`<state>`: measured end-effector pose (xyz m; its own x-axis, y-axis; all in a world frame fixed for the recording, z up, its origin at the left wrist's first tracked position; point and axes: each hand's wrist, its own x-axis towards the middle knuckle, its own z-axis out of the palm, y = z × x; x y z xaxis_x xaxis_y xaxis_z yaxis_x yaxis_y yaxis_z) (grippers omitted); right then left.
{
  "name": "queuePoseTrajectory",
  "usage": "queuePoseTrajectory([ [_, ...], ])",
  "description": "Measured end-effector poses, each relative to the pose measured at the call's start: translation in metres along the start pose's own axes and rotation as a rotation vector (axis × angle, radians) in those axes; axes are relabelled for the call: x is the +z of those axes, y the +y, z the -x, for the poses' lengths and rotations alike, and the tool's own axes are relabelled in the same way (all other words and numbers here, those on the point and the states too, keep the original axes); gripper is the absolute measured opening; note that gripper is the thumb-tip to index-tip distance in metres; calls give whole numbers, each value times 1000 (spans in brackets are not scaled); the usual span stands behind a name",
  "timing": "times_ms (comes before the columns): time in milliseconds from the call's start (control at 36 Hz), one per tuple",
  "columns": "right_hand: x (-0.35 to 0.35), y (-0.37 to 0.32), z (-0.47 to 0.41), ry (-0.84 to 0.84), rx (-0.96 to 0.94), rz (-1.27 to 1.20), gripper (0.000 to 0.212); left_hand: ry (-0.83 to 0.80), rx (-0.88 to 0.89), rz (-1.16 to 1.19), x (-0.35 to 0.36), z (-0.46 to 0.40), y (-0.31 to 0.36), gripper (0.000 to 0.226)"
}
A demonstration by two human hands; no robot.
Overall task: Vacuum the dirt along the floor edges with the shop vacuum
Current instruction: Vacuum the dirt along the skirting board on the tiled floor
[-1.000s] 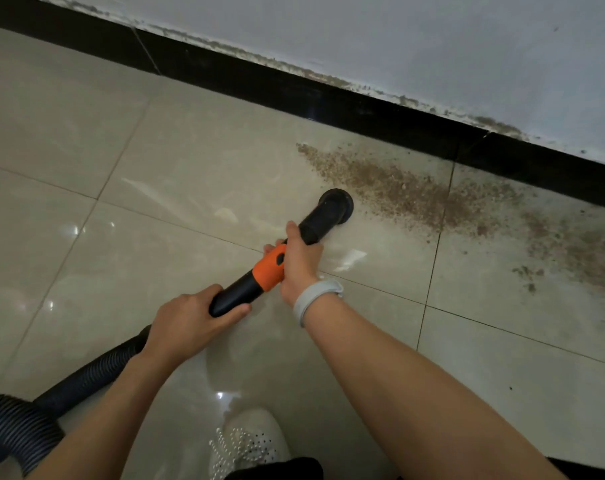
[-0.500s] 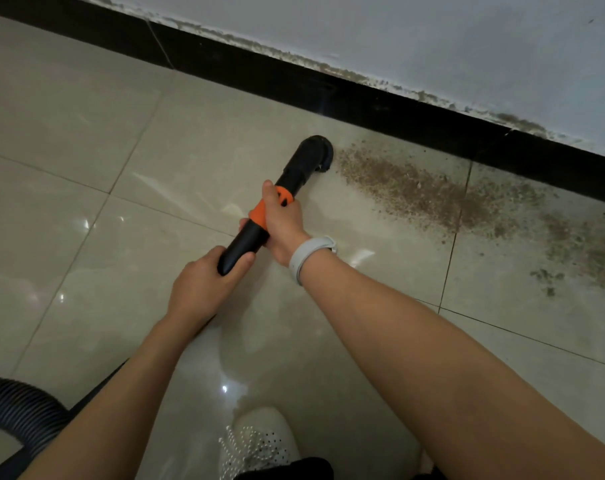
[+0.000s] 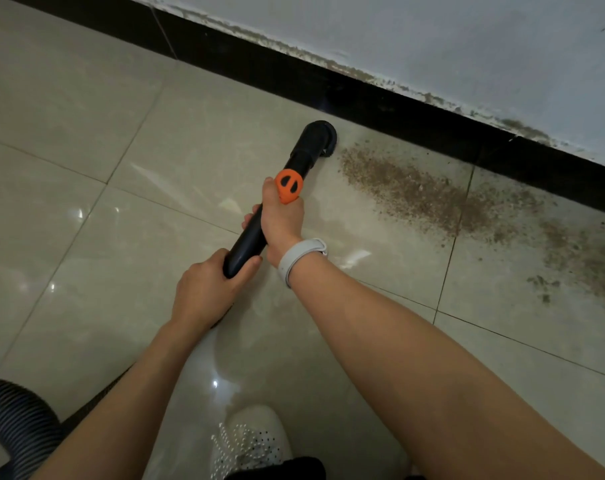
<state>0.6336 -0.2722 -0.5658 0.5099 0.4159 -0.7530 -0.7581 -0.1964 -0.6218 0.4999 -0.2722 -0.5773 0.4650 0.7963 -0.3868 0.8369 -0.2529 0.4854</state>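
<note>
Lower left: ribbed hose [image 3: 13, 414]. Centre: left hand [image 3: 204, 289] wrapped round wand [image 3: 249, 242]; right hand [image 3: 282, 220] gripping at orange collar [image 3: 289, 186]. Beyond: nozzle [image 3: 320, 136] near baseboard [image 3: 415, 114], just left of dirt [image 3: 415, 188]. Step judged: mid-sweep; next, rightward pass along edge.

Indoor room, glossy beige floor tiles [image 3: 190, 140], black skirting [image 3: 415, 109], scuffed white wall [image 3: 432, 39]

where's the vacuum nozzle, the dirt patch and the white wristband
vacuum nozzle [image 3: 317, 137], head view, on its rounded black head
dirt patch [image 3: 410, 187], head view, on its dense brown middle
white wristband [image 3: 299, 255], head view, on the strap's face
</note>
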Motion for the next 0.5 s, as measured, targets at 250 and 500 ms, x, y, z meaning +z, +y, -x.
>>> queuePoseTrajectory([
  [250,-22,-13,-4,97,-26,42,39,-51,35,24,17,14,7,36],
  [500,-51,-22,-3,155,-28,21,38,-104,91,40,27,16,26,31],
])
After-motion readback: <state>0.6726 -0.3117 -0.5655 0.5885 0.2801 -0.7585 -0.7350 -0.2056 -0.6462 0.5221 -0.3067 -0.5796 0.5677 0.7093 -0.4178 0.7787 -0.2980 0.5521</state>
